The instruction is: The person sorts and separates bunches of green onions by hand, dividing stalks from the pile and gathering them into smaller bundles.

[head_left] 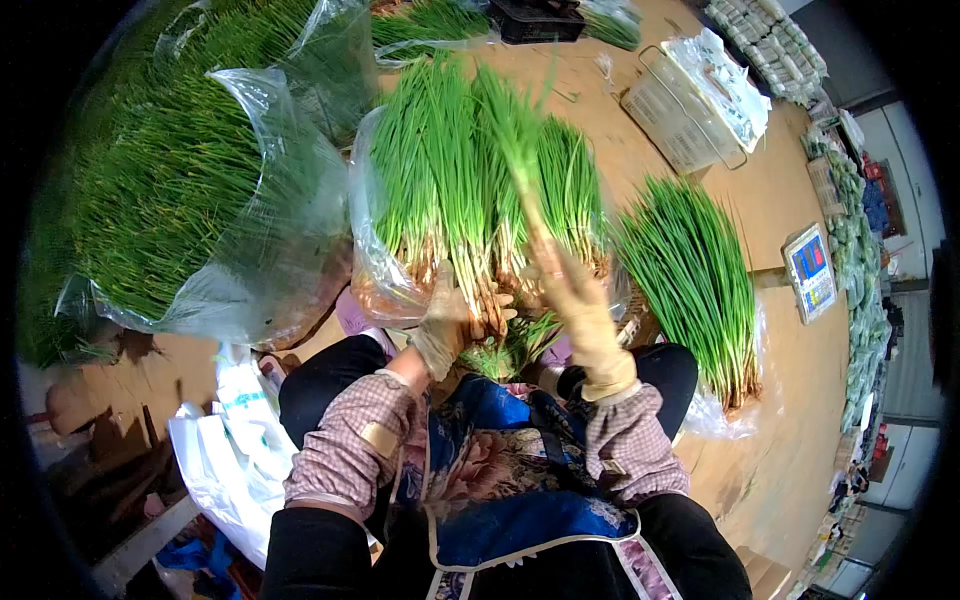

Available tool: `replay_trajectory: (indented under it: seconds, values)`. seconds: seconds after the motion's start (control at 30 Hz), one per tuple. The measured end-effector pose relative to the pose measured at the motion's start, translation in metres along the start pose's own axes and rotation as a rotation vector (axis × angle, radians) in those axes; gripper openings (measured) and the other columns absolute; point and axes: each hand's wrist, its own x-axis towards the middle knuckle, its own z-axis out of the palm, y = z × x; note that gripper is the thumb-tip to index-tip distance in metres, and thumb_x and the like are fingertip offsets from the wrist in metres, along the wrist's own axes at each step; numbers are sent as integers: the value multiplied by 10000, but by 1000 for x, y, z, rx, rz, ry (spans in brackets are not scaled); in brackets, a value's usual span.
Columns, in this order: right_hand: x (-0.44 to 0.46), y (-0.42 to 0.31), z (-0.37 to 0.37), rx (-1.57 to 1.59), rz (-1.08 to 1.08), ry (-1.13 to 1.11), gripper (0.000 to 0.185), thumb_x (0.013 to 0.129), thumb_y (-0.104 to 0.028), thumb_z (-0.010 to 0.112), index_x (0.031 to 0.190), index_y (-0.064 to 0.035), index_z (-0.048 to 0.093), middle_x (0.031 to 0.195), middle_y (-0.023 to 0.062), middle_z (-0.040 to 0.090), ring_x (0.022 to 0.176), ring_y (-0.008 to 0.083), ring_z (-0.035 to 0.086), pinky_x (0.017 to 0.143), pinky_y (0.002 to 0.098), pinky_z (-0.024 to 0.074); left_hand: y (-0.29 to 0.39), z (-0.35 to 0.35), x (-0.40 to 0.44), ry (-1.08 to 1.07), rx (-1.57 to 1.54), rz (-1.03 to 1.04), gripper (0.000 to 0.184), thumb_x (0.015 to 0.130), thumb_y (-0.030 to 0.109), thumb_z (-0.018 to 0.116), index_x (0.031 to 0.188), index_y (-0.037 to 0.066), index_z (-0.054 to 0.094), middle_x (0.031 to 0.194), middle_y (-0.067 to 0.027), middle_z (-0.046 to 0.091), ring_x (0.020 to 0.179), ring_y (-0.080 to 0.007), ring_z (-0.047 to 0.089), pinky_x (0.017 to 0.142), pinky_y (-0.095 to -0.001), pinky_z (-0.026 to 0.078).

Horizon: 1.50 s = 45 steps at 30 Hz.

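My left hand [447, 318], in a pale glove, is at the root ends of a bunch of green onions [457, 190], its fingers wrapped around the lower stems. To the right, my right hand [585, 320], gloved and blurred by motion, grips a small bunch of green onions [530, 180] by the lower part, the leaves pointing up and away. More onions [568, 180] lie behind it on a clear plastic sheet [362, 200]. Loose green trimmings [505, 350] are between my knees.
A large plastic-wrapped pile of onions [170, 190] stands at the left. At the right are another bunch [690, 280], a scale [811, 272] and a lidless basket [680, 115] holding plastic bags. White bags [225, 440] lie at the lower left. A black crate [535, 20] is at the top.
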Motion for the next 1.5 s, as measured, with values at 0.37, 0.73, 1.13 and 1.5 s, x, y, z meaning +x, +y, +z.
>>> replay_trajectory:
  seconds: [0.37, 0.73, 1.13, 1.5]
  values:
    - [-12, 34, -8, 158, 125, 8, 492, 895, -323, 482, 1265, -10, 393, 1142, 140, 556, 1010, 197, 551, 868, 287, 426, 6, 11, -5, 43, 194, 28, 797, 842, 659, 229, 1212, -27, 397, 1083, -220, 541, 892, -295, 581, 826, -389, 477]
    - [-26, 65, -24, -66, 183, 93, 367, 841, -76, 567, 1186, 14, 481, 1102, 94, 553, 996, 115, 502, 863, 229, 398, -5, -9, 16, 20, -140, -133, 874, 804, 669, 334, 1258, -78, 342, 1160, -319, 467, 938, -398, 561, 825, -490, 460]
    - [-27, 62, 22, -998, -324, -157, 366, 800, -178, 568, 1150, -74, 544, 1159, 147, 538, 1031, 323, 507, 889, 370, 408, -15, -29, 11, 363, 670, -67, 488, 794, 317, 635, 1135, -10, 513, 849, -115, 621, 742, -173, 566, 667, -280, 457]
    - [-34, 71, 23, -995, -347, -59, 383, 763, -162, 594, 1120, -45, 525, 1031, 183, 565, 974, 337, 518, 829, 382, 416, -19, -16, 6, 450, 638, -80, 320, 833, 312, 568, 993, 40, 622, 743, -6, 634, 499, -111, 465, 466, -233, 370]
